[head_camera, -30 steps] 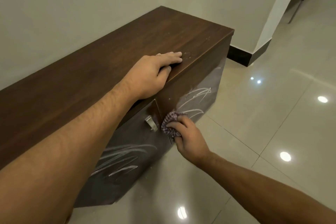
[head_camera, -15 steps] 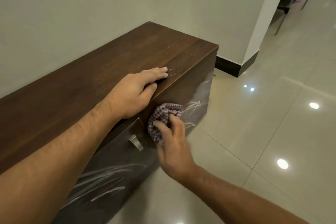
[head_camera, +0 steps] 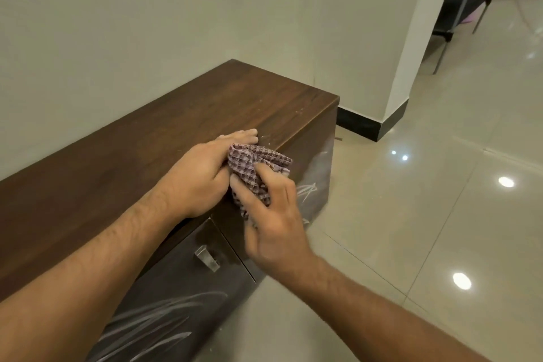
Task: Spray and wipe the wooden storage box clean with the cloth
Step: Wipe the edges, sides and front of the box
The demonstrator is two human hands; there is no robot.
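Observation:
The long dark wooden storage box (head_camera: 182, 126) stands against the wall, its top dotted with pale specks near the right end. Its glossy front carries white streaks and a metal handle (head_camera: 207, 257). My left hand (head_camera: 202, 176) lies flat on the top at the front edge, fingers pointing right. My right hand (head_camera: 270, 214) grips a purple checked cloth (head_camera: 254, 170), bunched against the box's upper front edge right beside my left hand. No spray bottle is in view.
Glossy beige floor tiles (head_camera: 426, 229) spread to the right of the box. A white pillar with a dark skirting (head_camera: 405, 82) rises behind the box's right end. Metal-legged furniture (head_camera: 464, 9) stands at the far upper right.
My right hand has carried the cloth up the box's front, from beside the handle to the top front edge next to my left hand. The view has tilted upward.

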